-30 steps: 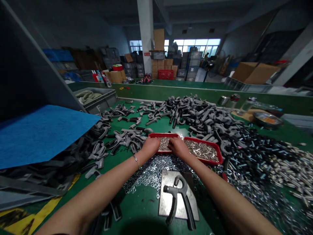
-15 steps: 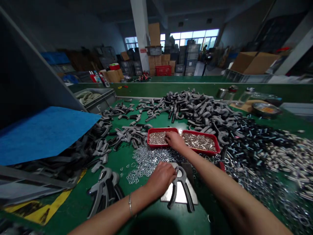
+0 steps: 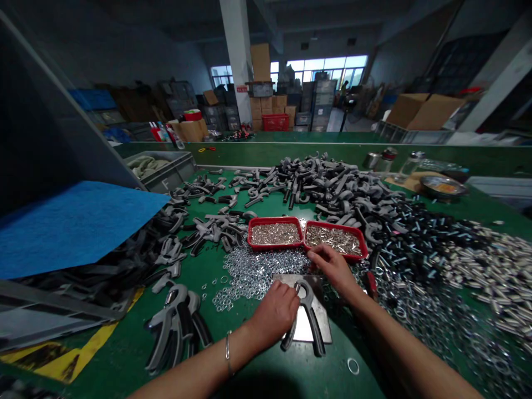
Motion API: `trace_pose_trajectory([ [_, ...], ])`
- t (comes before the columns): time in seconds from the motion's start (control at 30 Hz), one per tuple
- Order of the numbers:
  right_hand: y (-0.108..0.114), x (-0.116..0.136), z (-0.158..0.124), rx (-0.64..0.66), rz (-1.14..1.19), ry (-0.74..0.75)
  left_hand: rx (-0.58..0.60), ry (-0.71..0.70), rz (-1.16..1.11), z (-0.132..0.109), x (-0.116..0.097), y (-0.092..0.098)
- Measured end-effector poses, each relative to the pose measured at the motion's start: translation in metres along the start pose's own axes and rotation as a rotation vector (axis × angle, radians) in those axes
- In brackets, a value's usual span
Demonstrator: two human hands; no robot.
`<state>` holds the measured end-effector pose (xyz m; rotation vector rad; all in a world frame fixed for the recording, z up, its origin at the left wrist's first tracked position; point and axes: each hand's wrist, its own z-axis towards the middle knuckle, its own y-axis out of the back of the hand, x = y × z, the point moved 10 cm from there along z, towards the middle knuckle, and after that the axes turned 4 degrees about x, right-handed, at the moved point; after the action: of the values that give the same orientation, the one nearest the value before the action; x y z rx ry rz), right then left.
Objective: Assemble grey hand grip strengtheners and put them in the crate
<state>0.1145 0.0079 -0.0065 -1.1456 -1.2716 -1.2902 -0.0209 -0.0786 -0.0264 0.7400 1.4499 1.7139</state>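
Observation:
My left hand (image 3: 274,311) is closed around the top of a grey and black hand grip strengthener (image 3: 316,328), whose two handles spread toward me. The strengthener lies over a flat metal plate (image 3: 325,324); my fingers cover part of its head. Just right of it, in front of the red trays, hovers my right hand (image 3: 336,271), thumb and forefinger pinched. Whatever sits between those fingertips is too small to make out. The left red tray (image 3: 276,247) holds tiny metal parts, the right red tray (image 3: 364,252) longer metal pins.
Small metal rings (image 3: 253,277) lie heaped before the trays. Grey handle parts (image 3: 332,177) pile up behind. On the right are black parts (image 3: 432,244) and pale metal cylinders (image 3: 477,260). Several finished-looking strengtheners (image 3: 177,327) stand at left, near a blue sheet (image 3: 83,227).
My right hand has left the left red tray and come back toward me, nearer the strengthener. My left hand keeps its hold, with little movement.

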Motion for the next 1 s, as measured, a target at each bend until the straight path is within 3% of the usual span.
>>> trace_pose_trajectory([
  [0.13,0.04,-0.035,-0.054,-0.144,0.203,-0.172,-0.003,-0.056,-0.001,-0.016,-0.009,0.0],
  [0.27,0.051,-0.062,-0.095,-0.207,0.308,-0.297,-0.007,-0.012,-0.066,-0.028,-0.007,0.003],
  [0.43,0.029,-0.067,-0.131,-0.129,0.36,-0.356,0.042,0.184,-0.311,-0.002,0.017,0.02],
  [0.53,0.01,-0.065,-0.151,-0.064,0.412,-0.362,0.0,0.147,-0.337,0.036,0.009,0.034],
  [0.6,0.001,-0.065,-0.166,-0.04,0.445,-0.372,0.038,0.111,-0.319,0.063,-0.003,0.027],
  [0.73,-0.007,-0.069,-0.194,-0.029,0.466,-0.408,0.151,0.156,-0.215,0.1,-0.011,-0.006],
  [0.87,-0.009,-0.086,-0.213,-0.074,0.49,-0.448,0.177,0.171,-0.153,0.114,-0.013,-0.024],
  [1.0,-0.026,-0.102,-0.219,-0.014,0.601,-0.443,0.201,0.154,-0.129,0.12,-0.021,-0.028],
])
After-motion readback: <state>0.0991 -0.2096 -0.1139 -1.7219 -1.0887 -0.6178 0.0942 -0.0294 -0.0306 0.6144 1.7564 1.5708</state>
